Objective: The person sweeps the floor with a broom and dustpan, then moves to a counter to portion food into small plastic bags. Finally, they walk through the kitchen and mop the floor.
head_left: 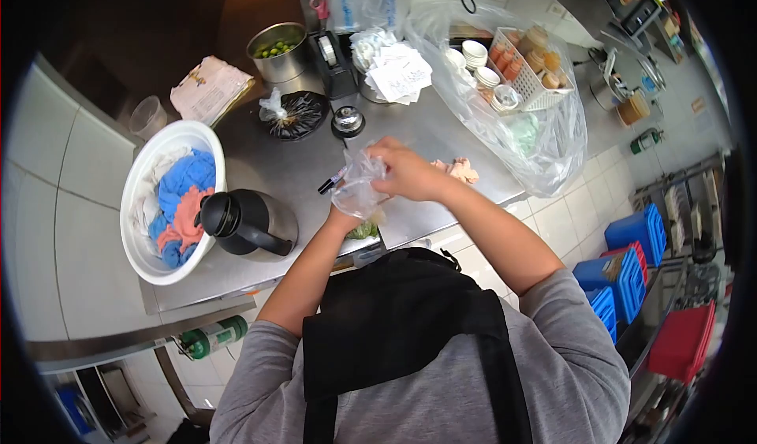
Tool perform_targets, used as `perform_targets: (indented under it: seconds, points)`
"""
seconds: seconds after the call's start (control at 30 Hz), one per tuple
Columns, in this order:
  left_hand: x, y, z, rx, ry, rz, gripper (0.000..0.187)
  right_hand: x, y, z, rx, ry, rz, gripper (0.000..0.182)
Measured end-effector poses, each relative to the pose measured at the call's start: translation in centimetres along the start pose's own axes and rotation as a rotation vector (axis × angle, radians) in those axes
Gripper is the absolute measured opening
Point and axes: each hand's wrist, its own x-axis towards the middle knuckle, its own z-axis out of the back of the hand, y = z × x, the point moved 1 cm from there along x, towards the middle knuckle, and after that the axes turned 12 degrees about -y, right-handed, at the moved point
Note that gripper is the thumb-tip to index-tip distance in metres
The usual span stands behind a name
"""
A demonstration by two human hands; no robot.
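Note:
A crumpled clear plastic bag is between my two hands, above the metal counter. My right hand comes in from the right, its fingers bent and pinching the bag's upper right side. My left hand is under and behind the bag; the plastic covers its fingers, so their pose is hidden. Just below the bag, a bundle of something green lies at the counter's front edge, partly covered. A dark marker pen is left of the bag. Beyond my right wrist lies a peach-coloured cloth.
On the left stand a white basin of cloths and a thermos jug. Behind are a service bell, a tied black bag, a steel pot and paper slips. A plastic-wrapped basket of bottles is at right.

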Motion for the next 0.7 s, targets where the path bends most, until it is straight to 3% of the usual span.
perform_targets:
  seconds: [0.03, 0.1, 0.17, 0.2, 0.23, 0.27, 0.3, 0.33, 0.4, 0.47, 0.5, 0.57, 0.6, 0.63, 0.67, 0.7]
  points:
    - [-0.1, 0.0, -0.7, -0.684, -0.021, 0.406, 0.027, 0.4, -0.1, -0.8, -0.083, 0.098, 0.014, 0.021]
    - [2.6, 5.5, 0.6, -0.661, 0.035, 0.309, 0.027, 0.7, 0.5, -0.4, -0.158, 0.181, 0.020, 0.023]
    - [3.6, 7.0, 2.0, -0.643, 0.088, 0.207, 0.028, 1.6, 2.5, 1.5, 0.361, 0.162, -0.412, 0.024]
    - [3.4, 6.6, 2.6, -0.325, 0.119, 0.111, 0.028, 1.9, 0.8, 2.5, 0.612, 0.009, -0.269, 0.028]
    - [2.9, 5.5, 2.6, -0.010, 0.147, 0.011, 0.029, 1.8, 0.3, 3.7, 0.617, 0.001, -0.266, 0.028]
    - [2.2, 4.5, 2.6, -0.004, 0.150, 0.010, 0.029, 1.7, -0.1, 4.9, 0.705, -0.211, -0.250, 0.025]
    - [1.0, 1.5, 1.9, 0.347, 0.101, 0.012, 0.028, 1.4, -0.5, 5.9, 0.790, -0.423, -0.232, 0.025]
    - [0.3, -0.1, 1.6, 0.695, 0.045, 0.013, 0.028, 0.4, -2.0, 5.7, 0.796, -0.425, -0.229, 0.025]
    - [0.5, 1.6, 2.4, 0.733, 0.102, -0.088, 0.028, -2.7, -7.1, 2.5, 0.142, 0.068, -0.281, 0.036]
    - [0.7, 2.3, 2.7, 0.772, 0.165, -0.181, 0.028, -2.9, -8.3, -1.3, 0.051, 0.276, 0.054, 0.043]
    - [0.7, 2.3, 2.6, 0.776, 0.200, -0.211, 0.032, -2.5, -7.9, -2.1, 0.063, 0.275, 0.052, 0.043]
    - [0.4, 2.0, 2.6, 0.796, 0.238, -0.243, 0.037, -1.5, -7.2, -3.1, 0.199, 0.292, -0.263, 0.041]
    - [0.1, 1.6, 2.3, 0.750, 0.071, -0.306, 0.035, -1.4, -7.5, -3.7, 0.445, 0.126, -0.320, 0.031]
    - [-0.3, 1.2, 2.0, 0.696, -0.094, -0.367, 0.033, -1.4, -8.1, -3.6, 0.451, 0.117, -0.318, 0.031]
    - [-0.8, 1.1, 1.9, 0.535, -0.113, -0.237, 0.035, -1.6, -9.1, -3.2, 0.732, -0.012, -0.494, 0.027]
    - [-0.6, 1.7, 2.3, 0.537, -0.109, -0.232, 0.035, -1.9, -9.4, -2.4, 1.009, -0.144, -0.670, 0.025]
